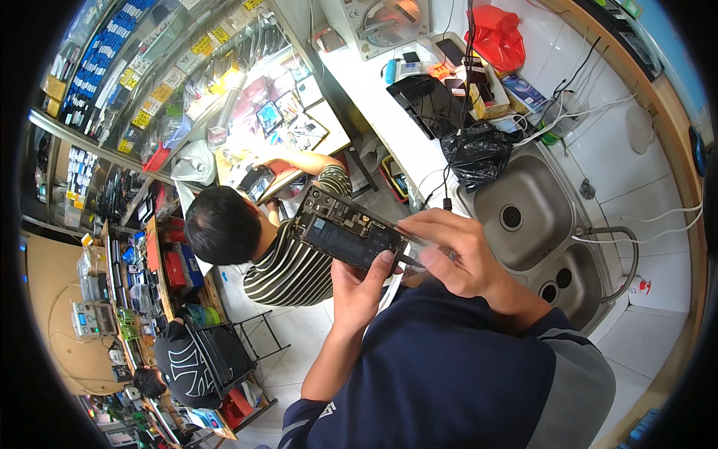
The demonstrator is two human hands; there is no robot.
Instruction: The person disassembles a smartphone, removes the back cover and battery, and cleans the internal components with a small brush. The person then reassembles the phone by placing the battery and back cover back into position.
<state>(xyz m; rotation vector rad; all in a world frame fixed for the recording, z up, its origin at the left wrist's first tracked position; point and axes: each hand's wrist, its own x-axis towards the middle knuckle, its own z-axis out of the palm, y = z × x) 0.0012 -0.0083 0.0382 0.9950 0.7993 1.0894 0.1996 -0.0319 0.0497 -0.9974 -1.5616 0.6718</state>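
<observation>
The left hand [361, 288] grips a black, rectangular opened smartphone [359, 247], its thumb on the face near the lower end. The phone is held in mid-air in front of the body, tilted, with its black flat battery [340, 238] and exposed circuit board showing. The right hand [460, 258] curls its fingers beside that lower end; whether its grip is closed on the small dark piece there, I cannot tell. Good handling probably means supporting the frame from beneath, keeping the thumb off bare parts, and using light, level pressure without prying against the battery. Pale print marks the battery, too small to read; yellow rectangular labels [142, 118] line the glass shelving, and a white emblem [182, 370] marks a co-worker's black shirt.
</observation>
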